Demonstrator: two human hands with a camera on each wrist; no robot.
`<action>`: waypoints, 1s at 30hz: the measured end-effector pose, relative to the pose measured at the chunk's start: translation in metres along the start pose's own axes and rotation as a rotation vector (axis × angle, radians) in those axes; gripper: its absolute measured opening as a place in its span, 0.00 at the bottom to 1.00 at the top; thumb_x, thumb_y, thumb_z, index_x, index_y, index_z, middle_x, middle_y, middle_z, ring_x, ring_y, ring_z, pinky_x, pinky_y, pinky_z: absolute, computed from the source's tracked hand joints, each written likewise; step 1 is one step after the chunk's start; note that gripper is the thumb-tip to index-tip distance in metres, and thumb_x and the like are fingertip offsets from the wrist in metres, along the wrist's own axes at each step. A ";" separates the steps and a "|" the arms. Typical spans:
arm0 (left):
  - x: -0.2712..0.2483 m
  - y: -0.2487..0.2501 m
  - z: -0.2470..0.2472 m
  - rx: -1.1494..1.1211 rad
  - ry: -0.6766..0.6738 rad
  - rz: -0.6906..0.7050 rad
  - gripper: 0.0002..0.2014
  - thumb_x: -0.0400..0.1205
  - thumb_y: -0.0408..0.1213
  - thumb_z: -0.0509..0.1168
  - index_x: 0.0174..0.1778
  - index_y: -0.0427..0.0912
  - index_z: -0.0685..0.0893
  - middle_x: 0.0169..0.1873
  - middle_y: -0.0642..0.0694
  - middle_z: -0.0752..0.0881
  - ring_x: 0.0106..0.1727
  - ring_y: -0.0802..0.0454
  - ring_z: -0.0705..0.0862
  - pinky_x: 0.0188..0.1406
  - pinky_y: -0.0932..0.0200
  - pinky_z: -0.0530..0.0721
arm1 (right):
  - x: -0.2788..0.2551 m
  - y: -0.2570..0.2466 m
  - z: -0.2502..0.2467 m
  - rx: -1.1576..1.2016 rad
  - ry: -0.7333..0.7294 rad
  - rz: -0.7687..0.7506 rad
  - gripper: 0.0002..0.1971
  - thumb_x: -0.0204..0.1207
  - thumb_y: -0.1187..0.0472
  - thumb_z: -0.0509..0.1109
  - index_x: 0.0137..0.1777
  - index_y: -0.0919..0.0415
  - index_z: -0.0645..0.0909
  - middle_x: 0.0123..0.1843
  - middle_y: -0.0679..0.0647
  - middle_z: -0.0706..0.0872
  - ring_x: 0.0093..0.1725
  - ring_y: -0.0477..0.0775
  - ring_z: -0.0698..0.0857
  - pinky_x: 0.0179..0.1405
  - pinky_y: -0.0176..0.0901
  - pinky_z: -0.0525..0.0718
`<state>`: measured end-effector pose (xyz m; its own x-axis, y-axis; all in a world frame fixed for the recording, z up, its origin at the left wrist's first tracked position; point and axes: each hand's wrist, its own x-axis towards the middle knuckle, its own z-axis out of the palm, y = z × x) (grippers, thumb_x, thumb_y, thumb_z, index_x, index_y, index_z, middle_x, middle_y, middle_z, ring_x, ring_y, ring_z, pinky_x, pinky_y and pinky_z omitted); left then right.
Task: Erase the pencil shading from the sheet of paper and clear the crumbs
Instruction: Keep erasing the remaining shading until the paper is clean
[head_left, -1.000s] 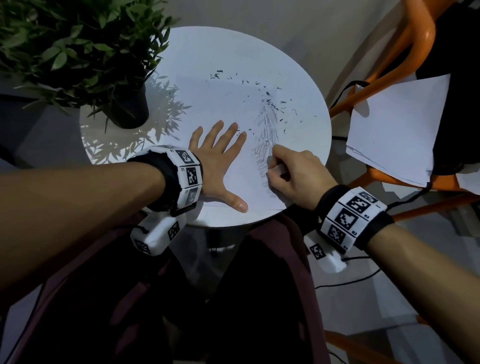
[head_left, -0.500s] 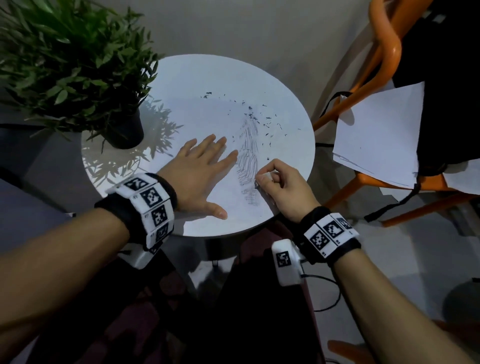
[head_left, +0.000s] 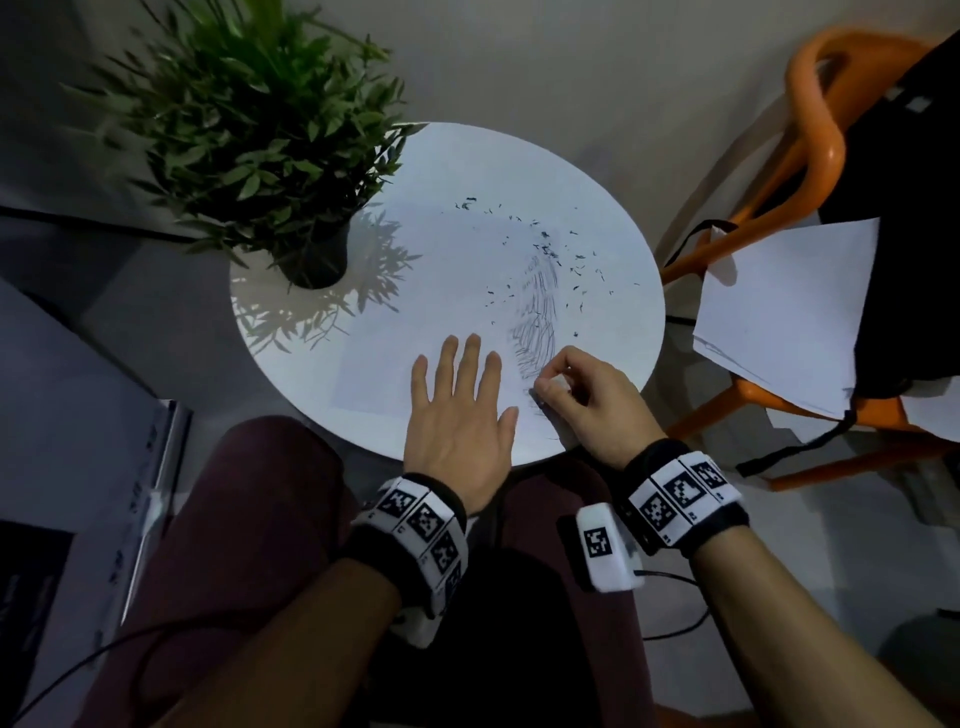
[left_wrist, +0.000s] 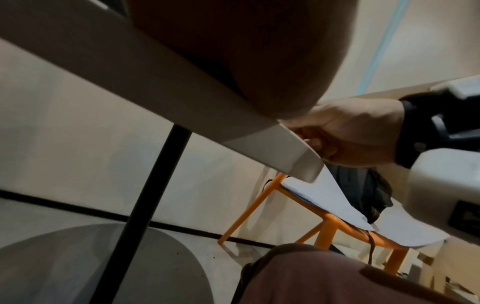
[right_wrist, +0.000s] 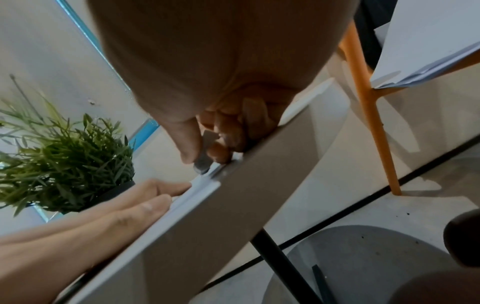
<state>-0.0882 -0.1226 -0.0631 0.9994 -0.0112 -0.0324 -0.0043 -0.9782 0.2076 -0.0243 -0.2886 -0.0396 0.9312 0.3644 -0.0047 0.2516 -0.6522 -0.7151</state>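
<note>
A white sheet of paper (head_left: 415, 312) lies on the round white table (head_left: 613, 234). A band of pencil shading (head_left: 537, 322) runs down its right part, with dark eraser crumbs (head_left: 550, 252) scattered around and beyond it. My left hand (head_left: 460, 410) lies flat on the sheet, fingers straight, just left of the shading. My right hand (head_left: 558, 387) pinches a small white eraser (right_wrist: 205, 156) between thumb and fingers, its dirty tip pressed on the paper at the near end of the shading by the table's front edge.
A potted green plant (head_left: 249, 130) stands on the table's far left. To the right an orange chair (head_left: 815, 130) carries loose white sheets (head_left: 784, 306) and a black bag (head_left: 914, 208). My knees sit under the table's near edge.
The view has swung so the table sits higher and further off. My right hand with the eraser has shifted nearer along the shading toward the front edge. The left hand stays flat on the sheet.
</note>
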 end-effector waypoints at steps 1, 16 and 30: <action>0.001 0.001 -0.001 0.004 -0.004 0.009 0.33 0.87 0.52 0.31 0.88 0.41 0.49 0.88 0.41 0.43 0.88 0.41 0.40 0.85 0.36 0.40 | 0.001 -0.001 -0.001 -0.013 -0.001 -0.013 0.05 0.81 0.51 0.69 0.46 0.50 0.81 0.36 0.44 0.87 0.37 0.42 0.83 0.42 0.47 0.83; 0.003 0.006 0.008 0.002 -0.052 0.076 0.43 0.85 0.66 0.34 0.88 0.37 0.40 0.88 0.42 0.37 0.88 0.48 0.35 0.86 0.43 0.39 | 0.008 -0.011 -0.008 -0.053 -0.258 -0.160 0.04 0.81 0.55 0.70 0.46 0.52 0.78 0.32 0.44 0.83 0.33 0.47 0.82 0.39 0.53 0.83; 0.021 -0.003 0.006 0.069 -0.053 0.112 0.47 0.78 0.74 0.33 0.88 0.48 0.36 0.87 0.44 0.35 0.87 0.44 0.31 0.85 0.37 0.38 | 0.018 -0.008 -0.015 -0.111 -0.404 -0.177 0.05 0.80 0.54 0.72 0.46 0.50 0.79 0.33 0.45 0.81 0.36 0.47 0.81 0.42 0.48 0.81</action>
<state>-0.0677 -0.1209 -0.0703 0.9893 -0.1308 -0.0648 -0.1204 -0.9821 0.1448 -0.0053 -0.2866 -0.0230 0.6992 0.6925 -0.1777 0.4449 -0.6160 -0.6501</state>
